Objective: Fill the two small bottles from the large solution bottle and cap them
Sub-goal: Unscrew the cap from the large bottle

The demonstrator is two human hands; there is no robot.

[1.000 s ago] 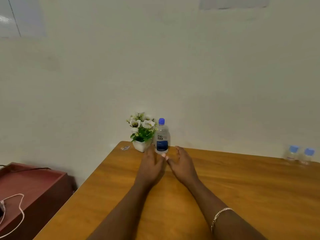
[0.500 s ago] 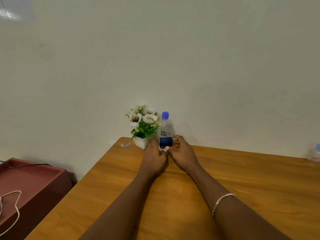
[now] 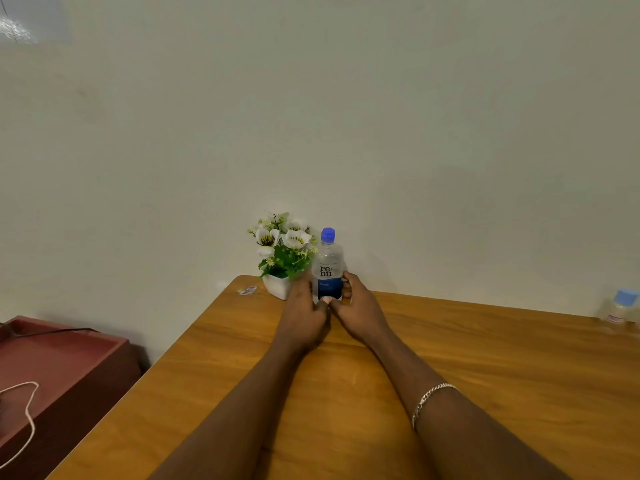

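The large solution bottle [image 3: 327, 268] is clear with a blue cap and a blue and white label; it stands upright at the far edge of the wooden table [image 3: 485, 375]. My left hand [image 3: 304, 315] wraps its lower left side. On the lower right side my right hand [image 3: 358, 311] does the same, and the two thumbs meet in front of the bottle's base. One small clear bottle [image 3: 620, 311] with a light blue cap stands at the far right edge of view. The second small bottle is out of view.
A white pot of white flowers [image 3: 282, 261] stands just left of the large bottle, touching my left fingers' side. A small sticker [image 3: 247, 290] lies at the table's far left corner. A red-brown cabinet [image 3: 52, 362] with a white cord [image 3: 24, 417] sits lower left. A wall is right behind the table.
Both hands moved forward from flat on the table and closed around the large bottle's lower part. The view turned left, so the small bottles slid toward the right edge.
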